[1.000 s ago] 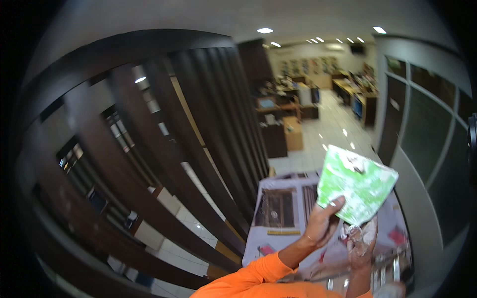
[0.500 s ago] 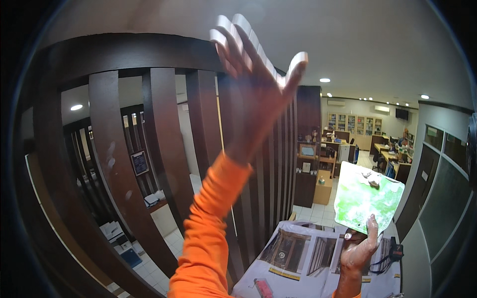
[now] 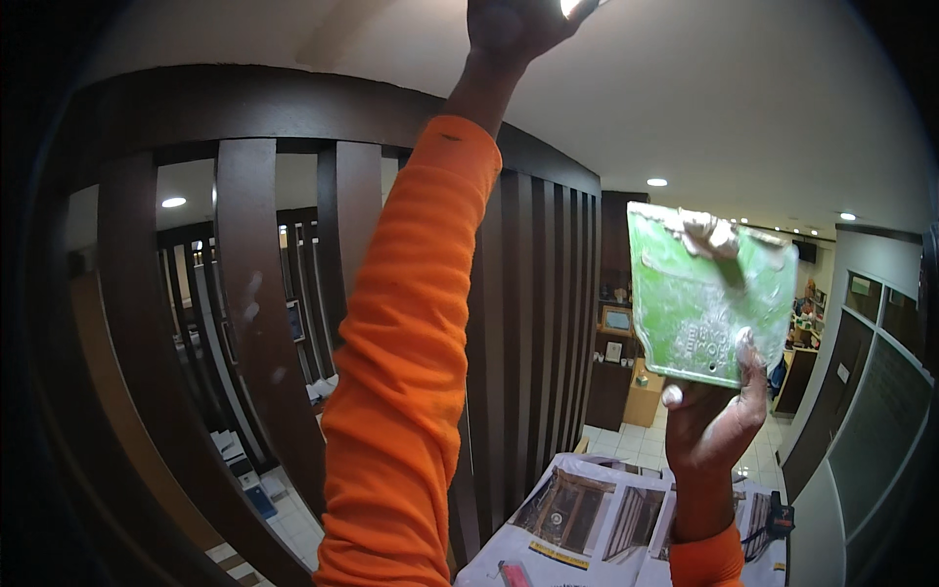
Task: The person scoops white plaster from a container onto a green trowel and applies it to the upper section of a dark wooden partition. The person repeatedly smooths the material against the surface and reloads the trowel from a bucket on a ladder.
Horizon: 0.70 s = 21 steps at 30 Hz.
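Observation:
My left hand point(image 3: 516, 27) is raised to the ceiling point(image 3: 665, 78), partly cut off by the top edge. Its thumb stands apart from the palm and the other fingers are out of sight; I see nothing held. A bright white patch shows beside the thumb. On the right, my right hand point(image 3: 719, 421) is closed on the lower edge of a flat green putty board point(image 3: 685, 303), thumb across its face. Whitish putty point(image 3: 712, 235) lies in a lump along the board's upper edge. White smears mark the thumb and fingers.
A dark slatted partition point(image 3: 245, 293) stands close on my left, with a few white smudges. Below is a surface covered by a printed banner sheet point(image 3: 626, 563), holding a pink object point(image 3: 514, 574) and a small black device point(image 3: 780, 516). Shelves, a glazed wall point(image 3: 885, 391) and an office lie beyond.
My left hand has gone up from in front of the partition's top to the ceiling. My right hand has lifted the putty board higher and nearer. The view has shifted slightly.

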Each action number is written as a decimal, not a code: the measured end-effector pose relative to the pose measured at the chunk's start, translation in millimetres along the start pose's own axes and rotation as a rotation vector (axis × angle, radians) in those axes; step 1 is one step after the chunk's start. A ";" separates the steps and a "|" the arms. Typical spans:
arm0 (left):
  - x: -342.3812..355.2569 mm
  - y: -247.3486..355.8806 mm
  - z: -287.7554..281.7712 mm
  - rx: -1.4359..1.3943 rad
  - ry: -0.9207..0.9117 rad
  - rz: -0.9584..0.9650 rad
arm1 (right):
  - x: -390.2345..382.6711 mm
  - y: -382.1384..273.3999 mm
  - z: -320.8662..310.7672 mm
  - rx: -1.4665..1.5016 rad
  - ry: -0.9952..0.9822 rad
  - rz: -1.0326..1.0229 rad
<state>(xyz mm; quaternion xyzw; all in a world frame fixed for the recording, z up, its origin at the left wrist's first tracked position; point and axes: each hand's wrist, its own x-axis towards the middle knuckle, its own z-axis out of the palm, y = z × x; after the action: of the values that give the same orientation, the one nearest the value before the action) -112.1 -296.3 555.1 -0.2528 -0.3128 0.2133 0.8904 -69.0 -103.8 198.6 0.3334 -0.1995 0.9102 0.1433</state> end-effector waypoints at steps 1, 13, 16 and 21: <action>1.3 1.1 -0.6 -0.009 -0.011 0.004 | 3.3 2.1 4.6 -0.010 -0.077 -0.028; -8.1 26.3 13.0 0.029 -0.143 -0.024 | 70.7 75.2 162.0 -0.974 -0.544 -1.293; -2.2 24.5 1.6 0.054 -0.198 -0.007 | 70.9 80.6 249.6 -0.601 -0.649 -0.621; -14.1 12.7 -22.7 0.124 -0.322 0.019 | 84.1 124.6 344.6 -1.223 -0.371 -1.090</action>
<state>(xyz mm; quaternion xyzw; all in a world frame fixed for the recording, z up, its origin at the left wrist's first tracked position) -109.9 -301.2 526.0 -0.1630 -0.4352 0.2784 0.8405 9.5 -360.6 461.6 0.3909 -0.4893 0.3754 0.6832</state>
